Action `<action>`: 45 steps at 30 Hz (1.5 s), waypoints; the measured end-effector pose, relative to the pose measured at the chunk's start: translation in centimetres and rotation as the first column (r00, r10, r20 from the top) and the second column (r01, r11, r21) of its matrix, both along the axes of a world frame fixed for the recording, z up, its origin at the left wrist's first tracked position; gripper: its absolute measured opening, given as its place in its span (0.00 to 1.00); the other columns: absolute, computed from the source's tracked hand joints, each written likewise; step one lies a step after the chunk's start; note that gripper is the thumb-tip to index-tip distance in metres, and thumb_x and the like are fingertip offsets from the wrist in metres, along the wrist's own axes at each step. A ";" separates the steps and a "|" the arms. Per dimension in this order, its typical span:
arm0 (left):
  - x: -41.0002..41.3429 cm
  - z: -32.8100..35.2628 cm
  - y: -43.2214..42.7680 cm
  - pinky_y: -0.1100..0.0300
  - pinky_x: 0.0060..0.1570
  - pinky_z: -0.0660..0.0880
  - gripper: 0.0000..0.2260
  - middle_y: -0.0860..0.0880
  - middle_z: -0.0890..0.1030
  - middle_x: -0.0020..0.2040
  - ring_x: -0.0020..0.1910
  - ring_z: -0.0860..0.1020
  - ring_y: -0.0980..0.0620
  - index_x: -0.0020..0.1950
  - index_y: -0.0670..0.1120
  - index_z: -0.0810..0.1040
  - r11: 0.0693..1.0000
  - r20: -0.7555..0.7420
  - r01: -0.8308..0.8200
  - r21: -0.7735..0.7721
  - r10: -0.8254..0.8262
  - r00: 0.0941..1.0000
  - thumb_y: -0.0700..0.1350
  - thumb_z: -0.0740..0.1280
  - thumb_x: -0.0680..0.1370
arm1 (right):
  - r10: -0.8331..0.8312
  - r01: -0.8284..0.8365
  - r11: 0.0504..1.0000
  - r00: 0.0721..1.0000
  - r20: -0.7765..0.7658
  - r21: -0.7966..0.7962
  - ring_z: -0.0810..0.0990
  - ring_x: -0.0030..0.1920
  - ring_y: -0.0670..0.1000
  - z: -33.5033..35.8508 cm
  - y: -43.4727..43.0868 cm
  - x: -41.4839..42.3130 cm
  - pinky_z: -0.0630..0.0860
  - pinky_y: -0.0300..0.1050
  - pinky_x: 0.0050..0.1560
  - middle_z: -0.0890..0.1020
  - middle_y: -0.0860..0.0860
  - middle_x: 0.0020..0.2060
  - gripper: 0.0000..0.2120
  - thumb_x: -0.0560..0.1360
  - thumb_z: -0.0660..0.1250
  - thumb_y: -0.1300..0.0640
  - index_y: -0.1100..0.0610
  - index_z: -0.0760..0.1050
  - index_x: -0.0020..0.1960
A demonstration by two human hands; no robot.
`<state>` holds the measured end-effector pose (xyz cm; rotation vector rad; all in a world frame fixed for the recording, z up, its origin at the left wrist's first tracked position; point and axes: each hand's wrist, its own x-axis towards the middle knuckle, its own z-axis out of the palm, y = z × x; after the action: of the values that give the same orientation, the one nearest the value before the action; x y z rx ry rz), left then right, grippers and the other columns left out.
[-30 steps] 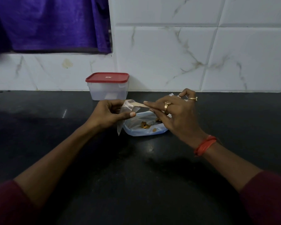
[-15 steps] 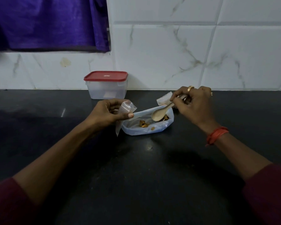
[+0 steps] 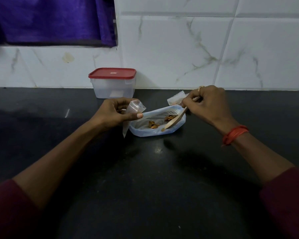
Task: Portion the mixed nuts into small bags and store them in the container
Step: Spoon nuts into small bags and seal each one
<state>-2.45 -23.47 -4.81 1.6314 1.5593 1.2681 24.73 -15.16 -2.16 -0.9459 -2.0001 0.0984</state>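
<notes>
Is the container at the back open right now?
No, the red lid sits flat on the clear container, covering its top.

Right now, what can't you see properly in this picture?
Head view:
Container: frosted walls and red lid hide its contents.
Spoon: handle end buried in the right hand.
Far small bag: partly covered by that hand.
Nuts: too small and dim to name kinds.

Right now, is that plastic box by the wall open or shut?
Shut. The red lid sits flat on the clear container and covers its whole rim, with no gap showing.
</notes>
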 end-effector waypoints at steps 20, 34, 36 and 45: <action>0.4 0.1 -0.3 0.69 0.51 0.78 0.19 0.54 0.84 0.55 0.56 0.81 0.57 0.59 0.50 0.81 1.000 0.001 -0.012 0.002 0.012 1.000 0.46 0.77 0.68 | -0.047 0.053 0.995 0.996 -0.077 0.089 0.72 0.29 0.44 -1.3 -0.4 -1.7 0.65 0.31 0.37 0.71 0.38 0.23 0.09 0.72 0.66 0.57 0.56 0.86 0.40; 0.4 0.3 -0.3 0.72 0.48 0.77 0.18 0.54 0.83 0.55 0.55 0.81 0.59 0.61 0.48 0.80 1.000 -0.009 -0.010 -0.006 0.010 1.000 0.43 0.76 0.71 | 0.189 -0.294 0.898 0.930 0.315 0.328 0.71 0.41 0.37 -2.6 1.4 -0.8 0.59 0.44 0.57 0.73 0.34 0.37 0.10 0.78 0.66 0.51 0.50 0.83 0.55; 0.4 0.3 -0.3 0.71 0.48 0.78 0.19 0.54 0.83 0.55 0.55 0.81 0.58 0.61 0.48 0.80 1.000 -0.008 -0.006 -0.004 0.006 1.000 0.43 0.76 0.71 | 0.221 -0.321 0.903 0.916 0.334 0.284 0.71 0.44 0.35 -2.8 1.8 -0.7 0.60 0.46 0.59 0.81 0.39 0.42 0.09 0.78 0.67 0.52 0.47 0.83 0.56; 0.3 0.3 -0.2 0.70 0.49 0.78 0.21 0.52 0.83 0.56 0.56 0.81 0.58 0.64 0.46 0.80 1.000 -0.011 -0.003 0.001 0.003 1.000 0.43 0.76 0.71 | 0.249 -0.295 0.949 0.918 0.308 0.112 0.72 0.45 0.30 -2.8 2.2 -0.3 0.61 0.48 0.58 0.75 0.31 0.40 0.10 0.79 0.65 0.56 0.44 0.82 0.54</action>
<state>-2.13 -23.71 -4.48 1.6395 1.5687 1.2637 24.48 -12.96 -4.91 -0.6011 -2.3669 -0.0476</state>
